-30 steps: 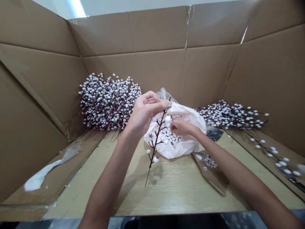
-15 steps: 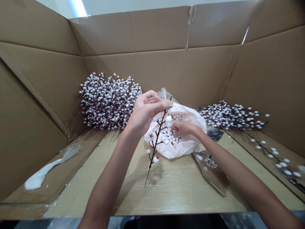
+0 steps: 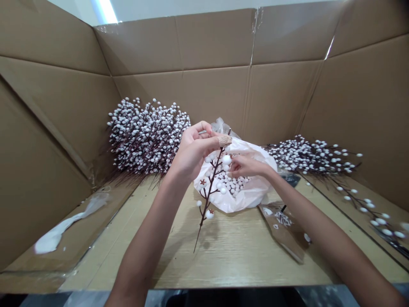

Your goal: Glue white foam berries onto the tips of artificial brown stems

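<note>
My left hand [image 3: 194,147] pinches the top of a brown artificial berry branch [image 3: 208,196], which hangs down with white berries on its twigs. Brown star-shaped ends show on a few of these. The left thumb has a beige wrap round its tip. Just right of the branch's upper twigs, my right hand [image 3: 246,166] has its fingers curled together beside a white berry [image 3: 226,159]; what they hold, if anything, is hidden. Beneath it lies an opened white plastic bag [image 3: 255,187] full of loose white berries [image 3: 234,184].
A big pile of berry branches [image 3: 145,136] lies at the back left, a smaller pile [image 3: 306,153] at the back right. Cardboard walls [image 3: 211,42] surround the table [image 3: 223,256]. A brown cardboard piece [image 3: 284,234] lies under my right forearm, a white plastic strip [image 3: 64,228] far left.
My right hand has risen slightly from the loose berries in the bag and come up beside the branch. My left hand and the branch have stayed almost still.
</note>
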Demonstrator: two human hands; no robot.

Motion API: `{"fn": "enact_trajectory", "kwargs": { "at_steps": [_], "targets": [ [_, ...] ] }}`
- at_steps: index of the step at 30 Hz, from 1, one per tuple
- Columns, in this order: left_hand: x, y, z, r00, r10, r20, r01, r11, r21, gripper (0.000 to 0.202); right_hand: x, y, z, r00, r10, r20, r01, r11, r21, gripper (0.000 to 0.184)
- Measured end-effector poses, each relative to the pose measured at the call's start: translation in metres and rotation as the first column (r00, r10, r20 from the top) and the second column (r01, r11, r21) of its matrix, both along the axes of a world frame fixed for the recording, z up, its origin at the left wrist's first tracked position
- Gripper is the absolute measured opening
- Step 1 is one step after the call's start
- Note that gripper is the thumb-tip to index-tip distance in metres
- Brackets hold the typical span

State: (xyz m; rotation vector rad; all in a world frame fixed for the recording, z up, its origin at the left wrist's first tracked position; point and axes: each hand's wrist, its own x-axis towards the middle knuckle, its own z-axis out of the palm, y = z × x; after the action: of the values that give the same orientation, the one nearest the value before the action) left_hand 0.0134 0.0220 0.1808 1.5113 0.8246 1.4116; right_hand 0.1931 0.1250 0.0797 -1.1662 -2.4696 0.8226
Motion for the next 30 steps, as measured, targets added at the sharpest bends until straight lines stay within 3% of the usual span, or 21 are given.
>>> {"fn": "enact_trajectory", "kwargs": {
  "at_steps": [3,6,10,13,18,25,30],
  "targets": [
    [-0.001,0.001,0.000,1.000,-0.005,0.001,0.005,1.000,0.003,0.026,0.006,-0.006,0.014,0.943,0.058,-0.328,-0.109,0.984,-0.140,0.030],
    [-0.002,0.002,-0.001,1.000,-0.027,0.010,0.027,1.000,0.005,0.025,0.009,-0.014,0.026,0.764,0.000,-0.646,-0.195,0.953,-0.231,0.031],
    [-0.001,0.003,-0.003,1.000,-0.029,0.009,0.029,1.000,0.009,0.025,0.010,-0.028,0.042,0.544,-0.103,-0.833,-0.173,0.957,-0.231,0.026],
    [-0.001,0.004,-0.004,0.999,-0.034,0.006,0.034,0.999,0.026,0.026,0.009,-0.040,0.053,0.450,-0.102,-0.887,-0.190,0.960,-0.207,0.022],
    [0.000,0.004,-0.006,0.995,-0.102,-0.002,0.102,0.994,0.030,0.028,0.006,-0.058,0.064,0.413,-0.056,-0.909,-0.208,0.966,-0.154,0.025],
    [0.003,0.000,-0.007,0.992,-0.120,-0.029,0.122,0.990,0.071,0.027,0.005,-0.078,0.076,0.367,0.010,-0.930,-0.147,0.988,-0.047,0.015],
    [0.004,-0.002,-0.008,0.985,-0.174,-0.023,0.175,0.977,0.118,0.022,0.003,-0.088,0.080,0.383,0.048,-0.923,-0.066,0.998,0.024,0.017]
  ]
}}
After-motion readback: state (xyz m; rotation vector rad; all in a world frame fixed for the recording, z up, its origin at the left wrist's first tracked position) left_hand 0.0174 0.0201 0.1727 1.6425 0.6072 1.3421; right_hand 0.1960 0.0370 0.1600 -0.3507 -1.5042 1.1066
